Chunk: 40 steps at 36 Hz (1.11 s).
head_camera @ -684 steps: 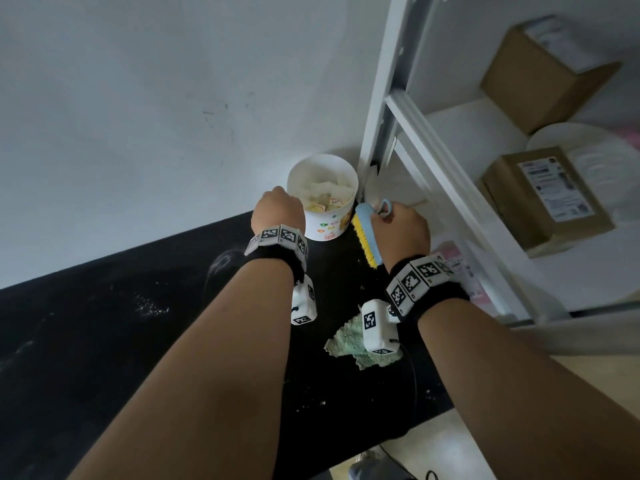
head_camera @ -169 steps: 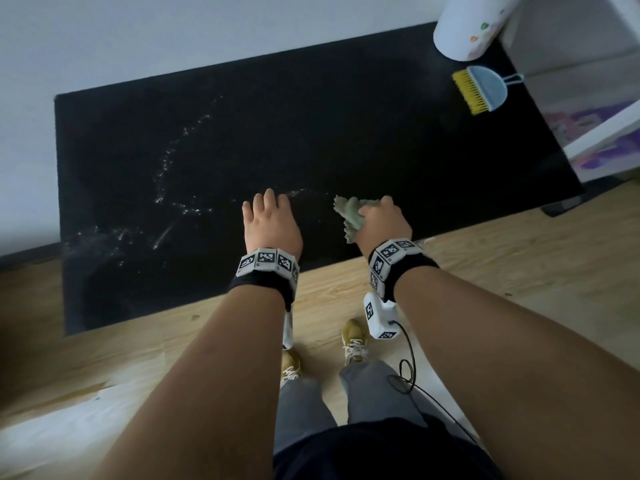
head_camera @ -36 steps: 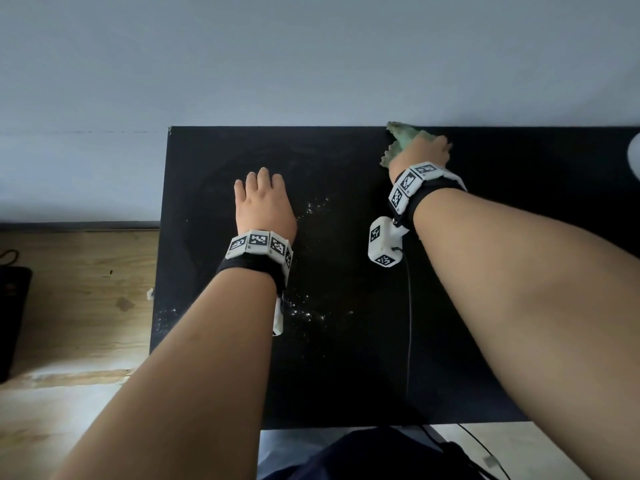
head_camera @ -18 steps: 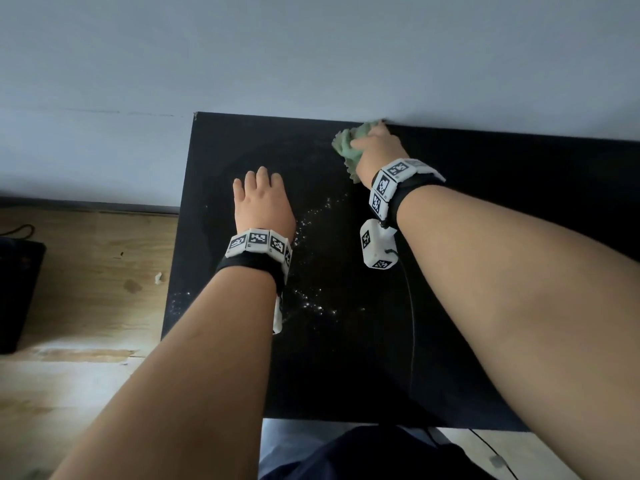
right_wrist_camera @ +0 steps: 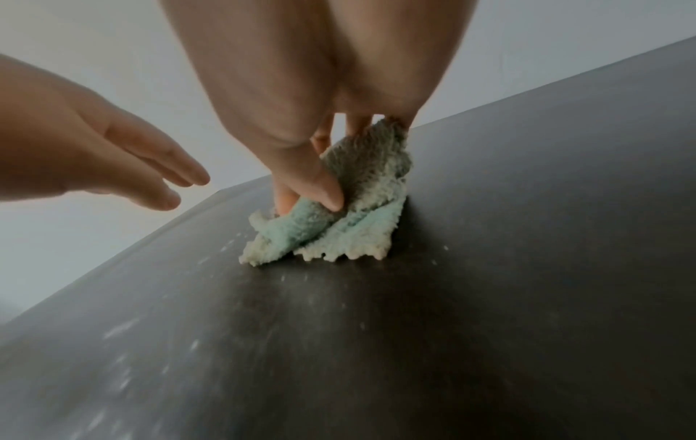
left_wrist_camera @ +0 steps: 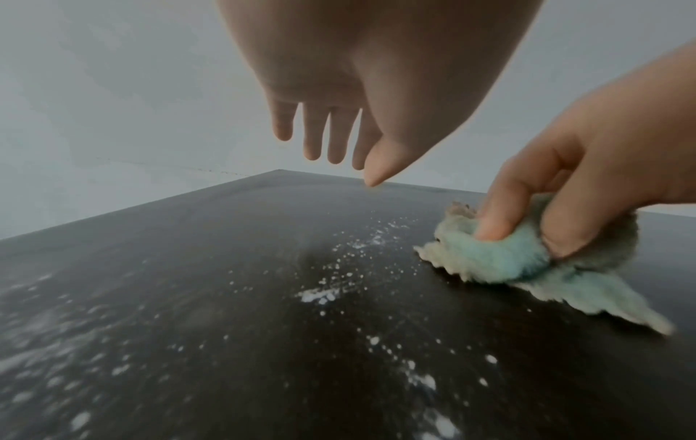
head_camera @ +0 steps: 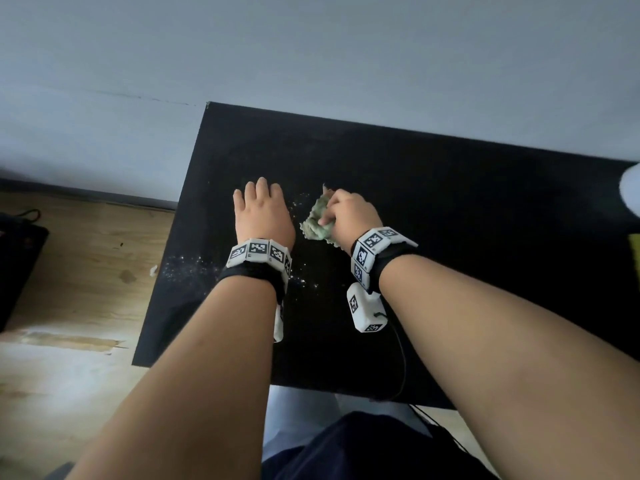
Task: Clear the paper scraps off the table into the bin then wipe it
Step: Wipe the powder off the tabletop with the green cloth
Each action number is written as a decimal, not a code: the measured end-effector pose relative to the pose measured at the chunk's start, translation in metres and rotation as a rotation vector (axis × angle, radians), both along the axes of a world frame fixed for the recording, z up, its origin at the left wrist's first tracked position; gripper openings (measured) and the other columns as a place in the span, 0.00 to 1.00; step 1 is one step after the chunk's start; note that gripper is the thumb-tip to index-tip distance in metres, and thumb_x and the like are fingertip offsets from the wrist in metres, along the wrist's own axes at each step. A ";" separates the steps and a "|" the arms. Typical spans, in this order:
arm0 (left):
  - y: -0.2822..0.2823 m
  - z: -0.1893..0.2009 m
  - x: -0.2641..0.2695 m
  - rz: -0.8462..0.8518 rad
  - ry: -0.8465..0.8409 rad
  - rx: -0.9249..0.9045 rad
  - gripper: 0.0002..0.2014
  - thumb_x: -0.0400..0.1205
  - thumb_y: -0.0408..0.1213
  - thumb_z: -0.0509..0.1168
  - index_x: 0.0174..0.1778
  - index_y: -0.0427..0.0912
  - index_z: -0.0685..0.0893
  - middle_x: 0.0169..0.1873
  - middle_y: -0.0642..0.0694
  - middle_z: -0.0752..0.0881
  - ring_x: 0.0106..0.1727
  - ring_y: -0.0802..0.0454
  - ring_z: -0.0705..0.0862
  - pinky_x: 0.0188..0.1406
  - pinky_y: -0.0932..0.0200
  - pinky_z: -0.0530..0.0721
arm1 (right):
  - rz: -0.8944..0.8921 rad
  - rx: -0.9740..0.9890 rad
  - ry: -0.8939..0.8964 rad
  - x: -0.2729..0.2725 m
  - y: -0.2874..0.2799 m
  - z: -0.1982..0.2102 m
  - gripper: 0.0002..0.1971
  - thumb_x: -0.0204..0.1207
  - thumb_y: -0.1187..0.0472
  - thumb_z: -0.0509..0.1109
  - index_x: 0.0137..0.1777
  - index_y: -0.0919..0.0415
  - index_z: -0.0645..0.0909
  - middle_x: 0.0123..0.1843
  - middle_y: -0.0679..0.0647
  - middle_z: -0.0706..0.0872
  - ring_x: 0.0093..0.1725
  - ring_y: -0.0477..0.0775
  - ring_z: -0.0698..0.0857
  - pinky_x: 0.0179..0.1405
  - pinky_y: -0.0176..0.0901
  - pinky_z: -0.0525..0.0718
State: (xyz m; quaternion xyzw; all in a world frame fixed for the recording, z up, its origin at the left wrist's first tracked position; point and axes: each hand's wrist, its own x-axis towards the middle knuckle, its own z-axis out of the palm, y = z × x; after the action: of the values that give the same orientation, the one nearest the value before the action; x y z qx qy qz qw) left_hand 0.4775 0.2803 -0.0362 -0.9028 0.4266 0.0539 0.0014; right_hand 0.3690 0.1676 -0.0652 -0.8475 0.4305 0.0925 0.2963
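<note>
A crumpled pale green cloth point(head_camera: 317, 223) point(left_wrist_camera: 504, 259) point(right_wrist_camera: 339, 220) lies on the black table point(head_camera: 450, 216), pressed down by my right hand point(head_camera: 349, 216) point(right_wrist_camera: 309, 184), whose thumb and fingers pinch it. Just to its left my left hand point(head_camera: 261, 216) point(left_wrist_camera: 331, 140) hovers a little above the tabletop with straight, relaxed fingers and holds nothing. White crumbs and dust point(head_camera: 187, 268) point(left_wrist_camera: 320, 294) speckle the table around and behind the left hand. The white bin point(head_camera: 631, 192) shows only as a sliver at the right edge of the head view.
The table's far edge meets a grey wall point(head_camera: 311, 46). Wooden floor point(head_camera: 79, 271) lies to the left, with one small white scrap point(head_camera: 153, 270) beside the table edge and a black object point(head_camera: 17, 261) at far left. A yellow sliver point(head_camera: 635, 251) shows at right.
My right hand has dragged the cloth from the table's far edge back and leftwards, close beside the left hand. The left hand has stayed about where it was.
</note>
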 end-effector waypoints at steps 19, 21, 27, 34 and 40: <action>0.055 -0.006 -0.023 -0.030 0.004 0.047 0.25 0.80 0.32 0.57 0.76 0.40 0.69 0.78 0.40 0.66 0.78 0.40 0.63 0.81 0.41 0.56 | -0.249 -0.259 0.308 -0.041 -0.009 0.028 0.22 0.84 0.55 0.61 0.77 0.50 0.69 0.79 0.56 0.63 0.74 0.62 0.67 0.72 0.56 0.70; 0.061 -0.007 -0.022 -0.046 0.008 0.052 0.25 0.80 0.32 0.57 0.76 0.40 0.69 0.78 0.40 0.66 0.79 0.40 0.63 0.81 0.41 0.55 | -0.295 -0.204 0.261 -0.038 0.005 0.027 0.23 0.84 0.55 0.61 0.78 0.51 0.67 0.79 0.56 0.64 0.74 0.61 0.68 0.73 0.55 0.70; 0.074 -0.003 -0.020 -0.106 0.019 0.053 0.24 0.81 0.34 0.59 0.75 0.40 0.69 0.78 0.41 0.66 0.78 0.41 0.63 0.81 0.41 0.55 | -0.438 -0.026 0.077 -0.034 0.058 0.015 0.28 0.78 0.46 0.68 0.76 0.52 0.69 0.68 0.57 0.75 0.65 0.63 0.76 0.66 0.52 0.75; 0.094 0.000 -0.024 -0.193 0.020 0.034 0.23 0.81 0.33 0.57 0.74 0.41 0.70 0.76 0.41 0.67 0.78 0.41 0.64 0.81 0.41 0.55 | -0.352 -0.029 -0.011 -0.048 0.119 0.019 0.17 0.79 0.50 0.69 0.65 0.54 0.79 0.64 0.56 0.76 0.64 0.63 0.76 0.65 0.53 0.75; 0.109 0.000 -0.026 -0.261 0.018 0.039 0.25 0.80 0.33 0.57 0.75 0.41 0.69 0.77 0.42 0.66 0.78 0.42 0.63 0.82 0.41 0.54 | -0.307 -0.116 -0.066 -0.065 0.141 0.032 0.13 0.79 0.58 0.67 0.62 0.49 0.85 0.63 0.56 0.75 0.64 0.60 0.75 0.65 0.54 0.76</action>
State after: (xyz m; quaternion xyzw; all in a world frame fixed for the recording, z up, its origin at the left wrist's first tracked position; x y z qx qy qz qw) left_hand 0.4514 0.3890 -0.0365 -0.8389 0.5393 0.0698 0.0222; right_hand 0.3039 0.3086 -0.0330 -0.7899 0.5498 -0.0068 0.2714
